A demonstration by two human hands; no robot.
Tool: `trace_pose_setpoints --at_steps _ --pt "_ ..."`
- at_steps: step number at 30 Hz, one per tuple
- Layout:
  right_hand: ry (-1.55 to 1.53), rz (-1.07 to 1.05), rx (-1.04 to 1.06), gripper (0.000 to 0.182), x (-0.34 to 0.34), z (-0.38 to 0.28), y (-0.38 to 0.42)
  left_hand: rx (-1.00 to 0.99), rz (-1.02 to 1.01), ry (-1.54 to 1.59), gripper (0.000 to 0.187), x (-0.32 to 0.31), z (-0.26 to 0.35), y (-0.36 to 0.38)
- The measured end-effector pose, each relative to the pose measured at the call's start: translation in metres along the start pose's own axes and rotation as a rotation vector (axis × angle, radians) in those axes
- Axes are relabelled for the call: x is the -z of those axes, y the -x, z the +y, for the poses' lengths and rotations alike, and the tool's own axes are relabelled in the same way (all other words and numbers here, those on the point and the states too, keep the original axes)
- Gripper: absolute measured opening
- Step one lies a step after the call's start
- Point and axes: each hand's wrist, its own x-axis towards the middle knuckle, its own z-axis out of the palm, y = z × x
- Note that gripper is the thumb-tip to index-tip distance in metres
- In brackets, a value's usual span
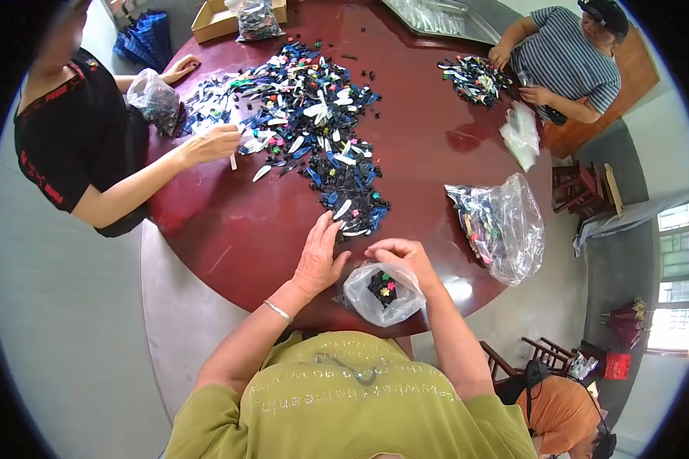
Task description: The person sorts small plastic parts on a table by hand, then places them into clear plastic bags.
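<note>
My left hand [319, 256] lies palm down with its fingers stretched out, at the near end of a long pile of small hair clips [344, 176] in black, blue and white, some with coloured flowers. My right hand [404, 258] is at the far rim of a clear plastic bag [379, 306], fingers curled and tips together; what they pinch is hidden. The bag stands with its mouth up at the table's near edge. Inside it are black clips [379, 284] and a few pink, yellow and green flower shapes.
A filled clear bag [501, 229] lies on the red table [421, 168] to the right. A co-worker at left sits by another bag [155, 99]; a co-worker at far right handles a smaller pile [475, 80]. A metal tray [444, 19] and a cardboard box [213, 21] are at the back.
</note>
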Motion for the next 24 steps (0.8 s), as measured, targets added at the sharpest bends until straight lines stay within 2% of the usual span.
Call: trace_pose_setpoints --at_steps 4,6,8,11,14,18,22,24 --pt "0.105 0.15 0.11 0.014 0.004 0.007 -0.006 0.002 0.007 -0.017 0.07 -0.003 -0.001 -0.006" --pt "0.266 0.383 0.22 0.012 0.014 0.022 -0.022 0.005 0.015 -0.017 0.069 -0.002 -0.002 -0.01" --pt "0.452 0.503 0.391 0.012 0.025 0.034 -0.036 0.004 0.018 -0.018 0.067 -0.001 -0.002 -0.012" --pt "0.73 0.397 0.362 0.014 0.022 0.022 -0.041 0.002 0.023 -0.029 0.063 0.001 -0.003 -0.012" --pt "0.978 0.419 0.441 0.016 0.014 0.021 -0.048 0.01 0.032 -0.047 0.058 0.0 -0.004 -0.01" --pt "0.76 0.388 0.36 0.014 0.019 0.021 -0.045 0.015 0.006 -0.018 0.052 0.006 -0.002 -0.014" --pt "0.254 0.336 0.12 0.012 0.033 0.004 -0.019 -0.024 0.036 -0.002 0.05 0.004 -0.009 -0.014" --pt "0.152 0.276 0.239 0.013 0.025 -0.028 0.003 -0.022 0.03 0.024 0.051 0.004 -0.01 -0.014"
